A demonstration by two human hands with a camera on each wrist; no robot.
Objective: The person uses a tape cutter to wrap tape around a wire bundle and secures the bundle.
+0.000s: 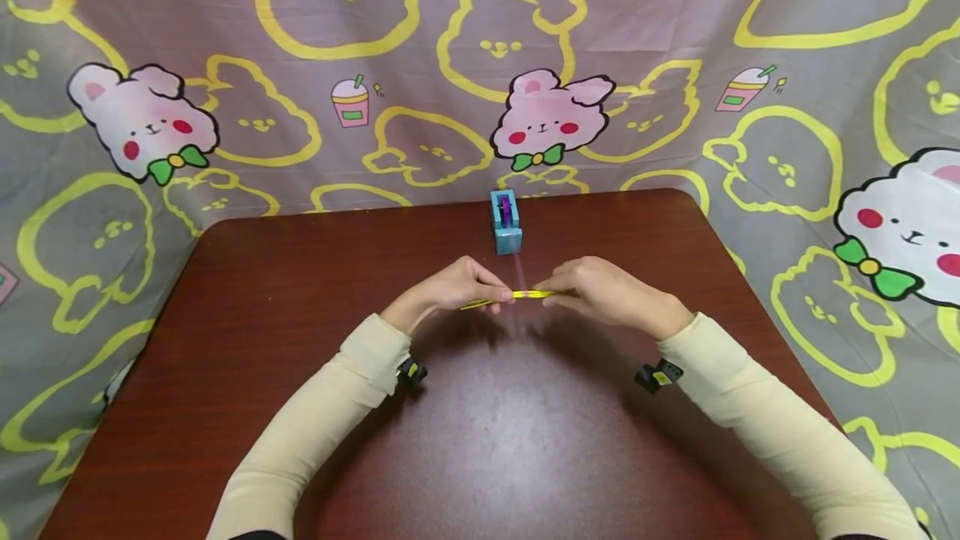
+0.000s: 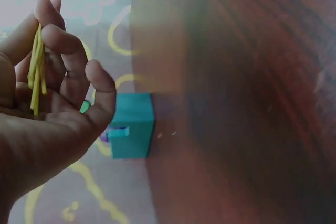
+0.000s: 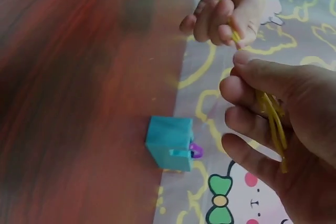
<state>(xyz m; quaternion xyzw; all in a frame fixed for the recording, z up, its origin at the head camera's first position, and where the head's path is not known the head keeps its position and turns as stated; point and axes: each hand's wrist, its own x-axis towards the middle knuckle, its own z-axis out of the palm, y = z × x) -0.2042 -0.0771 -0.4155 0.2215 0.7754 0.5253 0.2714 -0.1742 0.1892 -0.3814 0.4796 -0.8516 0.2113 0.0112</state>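
Note:
Both hands pinch one bundle of thin yellow strands (image 1: pixel 534 294), held level above the table; their exact kind is unclear. My left hand (image 1: pixel 461 283) has thumb and fingertips on its left part, and loose strand ends (image 2: pixel 37 74) lie across that palm. On the right part, my right hand (image 1: pixel 603 290) pinches likewise, with strand ends (image 3: pixel 275 127) spreading over its palm. A clear strip of tape (image 1: pixel 519 272) runs from a blue tape dispenser (image 1: pixel 507 240) to the middle of the bundle, between the hands. The dispenser holds a purple core (image 3: pixel 196 150).
The dispenser stands near the back edge of the dark brown table (image 1: pixel 510 440). A patterned cloth (image 1: pixel 420 32) hangs behind the table and along its sides. Dark wrist cameras (image 1: pixel 660 376) sit at both cuffs.

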